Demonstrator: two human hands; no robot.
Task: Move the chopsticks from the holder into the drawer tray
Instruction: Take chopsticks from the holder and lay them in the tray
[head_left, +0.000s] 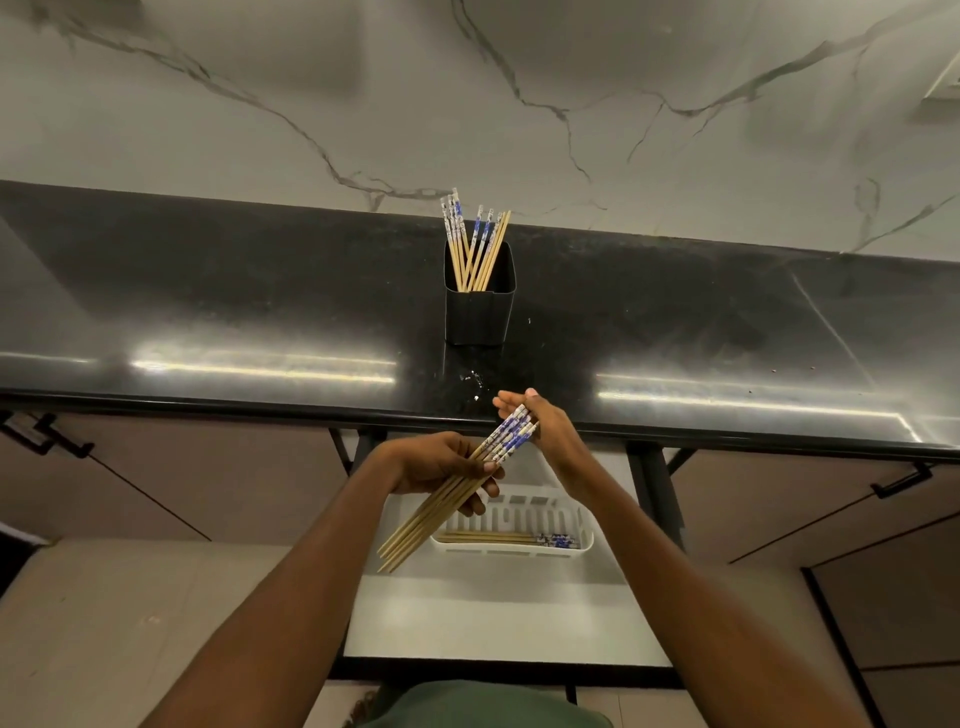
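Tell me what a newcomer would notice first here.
A bundle of chopsticks sits mid-frame, gripped by the left hand, its patterned ends against the right hand. Behind, a black holder on the dark counter holds more chopsticks; below, a white tray in the open drawer has a few.

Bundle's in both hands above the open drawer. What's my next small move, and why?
Probably lower the bundle into the white tray, patterned ends rightward like the chopsticks already lying there. The left hand grips its middle, the right hand touches its patterned ends, and the tray sits just below.
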